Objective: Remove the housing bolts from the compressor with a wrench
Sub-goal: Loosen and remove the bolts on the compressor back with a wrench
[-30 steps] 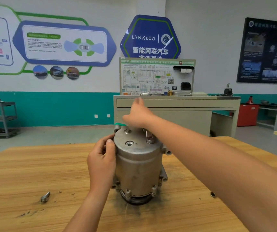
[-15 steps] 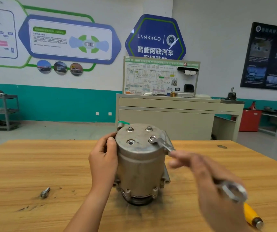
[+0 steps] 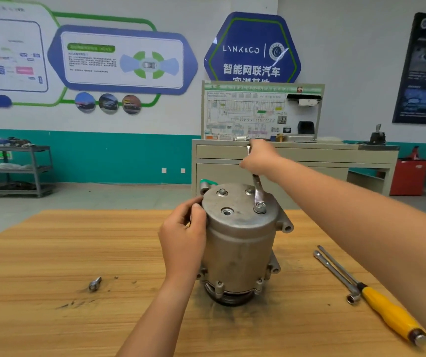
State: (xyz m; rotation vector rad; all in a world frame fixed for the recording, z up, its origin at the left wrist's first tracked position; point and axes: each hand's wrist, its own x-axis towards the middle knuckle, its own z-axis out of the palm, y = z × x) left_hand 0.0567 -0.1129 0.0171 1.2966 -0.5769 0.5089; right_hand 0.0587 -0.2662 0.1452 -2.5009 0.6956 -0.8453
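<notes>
A silver ring wrench (image 3: pixel 257 188) sits on a housing bolt (image 3: pixel 260 208) atop the grey cast-metal cylindrical compressor (image 3: pixel 240 243), which stands upright near the middle of a pale, grainy wooden table (image 3: pixel 52 253).

The right hand (image 3: pixel 259 157) curls its fingers round the wrench's upper handle, with the shaft tilting toward the far side. The left hand (image 3: pixel 183 238) grips the compressor's upper left rim. Two more bolt heads (image 3: pixel 222 192) show on the top face. A loose silver bolt (image 3: pixel 94 283) lies on the table well to the left, among dark smudges. To the right, a yellow-handled screwdriver (image 3: pixel 392 315) and a slim steel socket bar (image 3: pixel 335 273) lie side by side. Behind the table, a beige cabinet bench (image 3: pixel 297 155) carries a white wiring-diagram board (image 3: pixel 258 112). A blue hexagonal sign (image 3: pixel 251 47) hangs on the white wall above a teal lower band (image 3: pixel 103 155). A grey metal shelf cart (image 3: pixel 16 168) stands far left and a red bin (image 3: pixel 409 176) to the right.
</notes>
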